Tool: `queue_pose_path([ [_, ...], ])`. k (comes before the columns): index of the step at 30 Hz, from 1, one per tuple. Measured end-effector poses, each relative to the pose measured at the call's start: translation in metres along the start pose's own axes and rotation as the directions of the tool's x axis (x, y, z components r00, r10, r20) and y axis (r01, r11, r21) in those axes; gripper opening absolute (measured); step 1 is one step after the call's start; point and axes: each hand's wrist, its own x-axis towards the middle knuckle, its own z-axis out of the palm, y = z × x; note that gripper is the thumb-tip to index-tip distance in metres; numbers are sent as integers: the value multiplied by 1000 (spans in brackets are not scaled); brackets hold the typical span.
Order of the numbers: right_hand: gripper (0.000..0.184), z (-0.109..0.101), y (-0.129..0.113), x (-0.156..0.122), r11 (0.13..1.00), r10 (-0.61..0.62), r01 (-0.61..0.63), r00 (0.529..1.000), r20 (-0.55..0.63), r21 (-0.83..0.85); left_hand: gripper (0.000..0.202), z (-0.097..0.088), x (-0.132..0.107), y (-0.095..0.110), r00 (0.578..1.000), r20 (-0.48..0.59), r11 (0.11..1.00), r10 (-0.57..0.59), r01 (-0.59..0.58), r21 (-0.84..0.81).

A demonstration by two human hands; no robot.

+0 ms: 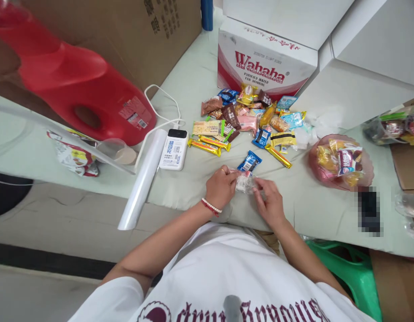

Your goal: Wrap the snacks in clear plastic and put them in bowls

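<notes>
My left hand (222,187), with a ring and a beaded bracelet, pinches a small clear-wrapped snack packet (243,182) with a white label and a bit of pink. On the packet's other side, the thumb and fingertips of my right hand (270,202) grip its wrapper edge. What lies inside the wrapper is hard to make out. Just beyond it lies a blue snack packet (250,161) with a barcode. Farther back spreads a loose heap of wrapped snacks, among them a pink packet (247,123), a yellow bar (278,155) and a cream-coloured packet (207,128).
A pink bowl (314,167) of wrapped snacks stands at the right. At the left are a white power bank (174,150) with a cable, a shiny white roll (143,179) and a big red jug (93,85). A Wahaha carton (265,67) backs the heap. A green stool (357,277) is below.
</notes>
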Motion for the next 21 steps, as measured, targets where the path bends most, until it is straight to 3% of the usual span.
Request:
queue_pose_path([
  [2,44,2,7,-6,977,144,-167,976,-164,-132,36,2,0,-4,997,-73,994,-13,20,103],
  [3,43,3,10,-7,963,170,-204,966,-193,-176,42,1,1,-5,993,-112,990,-32,47,132],
  [5,32,3,10,-7,961,182,-213,968,-175,-176,50,-3,3,-8,986,-149,978,-78,105,182],
  [7,22,1,3,-2,972,203,-216,970,-136,-89,41,-5,3,-6,987,-116,967,-108,131,220],
  [9,23,-3,-9,6,976,217,-216,973,-81,26,31,-4,1,0,992,-67,968,-109,121,219],
  [12,31,-6,-30,17,965,150,-145,989,-6,218,23,3,-11,16,995,-79,985,-55,67,160],
  [15,43,-3,-39,21,902,145,-150,989,43,404,24,15,-25,30,980,-104,985,172,-171,21],
  [17,49,0,-35,18,861,204,-216,976,75,461,38,21,-31,35,951,-85,935,298,-308,-173],
  [19,46,-3,-24,12,831,277,-278,958,76,482,48,23,-33,35,956,-41,861,291,-280,-424],
  [21,39,-19,-5,4,816,359,-324,933,20,478,49,19,-33,29,976,28,777,215,-154,-611],
])
